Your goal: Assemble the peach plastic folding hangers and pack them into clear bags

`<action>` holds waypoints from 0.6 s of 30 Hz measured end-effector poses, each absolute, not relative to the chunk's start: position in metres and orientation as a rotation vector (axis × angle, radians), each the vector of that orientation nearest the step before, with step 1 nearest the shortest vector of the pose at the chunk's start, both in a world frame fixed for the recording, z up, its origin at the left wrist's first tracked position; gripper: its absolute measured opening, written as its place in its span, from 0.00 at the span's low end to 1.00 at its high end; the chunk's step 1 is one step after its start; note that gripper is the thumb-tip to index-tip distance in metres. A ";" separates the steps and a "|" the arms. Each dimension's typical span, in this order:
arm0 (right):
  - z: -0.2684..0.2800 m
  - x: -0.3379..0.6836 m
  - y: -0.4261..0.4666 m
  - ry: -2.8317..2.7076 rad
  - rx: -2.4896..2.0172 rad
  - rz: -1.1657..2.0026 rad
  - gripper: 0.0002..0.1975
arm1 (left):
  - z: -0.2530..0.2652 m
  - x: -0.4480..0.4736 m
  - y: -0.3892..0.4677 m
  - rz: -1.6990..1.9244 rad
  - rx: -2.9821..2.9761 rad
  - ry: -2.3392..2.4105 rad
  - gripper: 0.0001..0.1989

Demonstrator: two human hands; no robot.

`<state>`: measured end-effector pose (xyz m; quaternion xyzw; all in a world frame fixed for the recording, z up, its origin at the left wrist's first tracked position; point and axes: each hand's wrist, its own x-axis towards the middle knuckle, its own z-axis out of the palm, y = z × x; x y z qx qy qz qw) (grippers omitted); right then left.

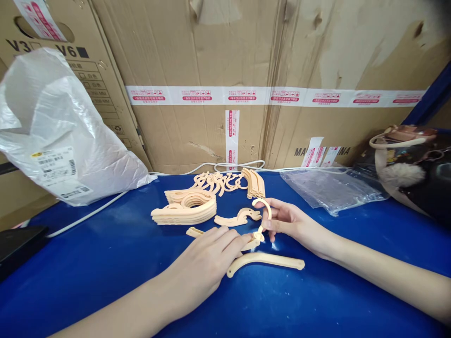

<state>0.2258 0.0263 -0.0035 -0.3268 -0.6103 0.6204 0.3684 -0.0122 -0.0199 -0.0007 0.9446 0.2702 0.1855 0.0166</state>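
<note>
Cream plastic parts that look like pieces of folding hangers lie on the blue tabletop. My right hand (287,220) is closed, pinching a curved hanger hook (269,210) between thumb and fingers. The hook stands upright, its round base touching the end of a hanger arm (252,244). My left hand (211,256) is closed over that arm and hides its middle. A loose curved arm (266,258) lies just in front of the hands. Behind them rests a shorter piece with a curved notch (237,218).
At the back left stands a stack of notched pieces (190,209). Several hooks (214,180) and a stack of arms (254,183) lie behind. Around them are a white plastic bag (63,126), clear plastic bags (331,188), a dark bag (419,169), a cable (88,213) and cardboard boxes (197,56).
</note>
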 end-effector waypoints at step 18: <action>0.004 0.227 0.024 -1.525 -0.854 1.651 0.25 | 0.001 -0.011 -0.019 0.731 2.871 0.895 0.15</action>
